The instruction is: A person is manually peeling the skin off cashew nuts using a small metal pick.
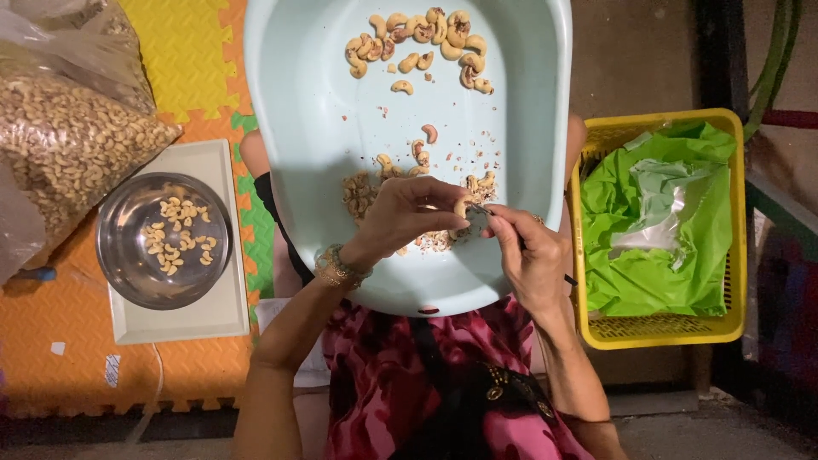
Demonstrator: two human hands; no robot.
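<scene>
A pale blue plastic basin [315,128] rests on my lap, with several cashew nuts [426,43] heaped at its far end and skin flakes near the middle. My left hand [400,217] pinches one cashew [461,208] over the basin's near part. My right hand [528,255] holds a small metal blade [479,213] with its tip against that nut. A beaded bracelet sits on my left wrist.
A steel bowl [128,255] with several peeled cashews stands on a white scale at the left. A clear bag of cashews [68,145] lies at the upper left on orange and yellow foam mats. A yellow basket [733,332] lined with green plastic stands at the right.
</scene>
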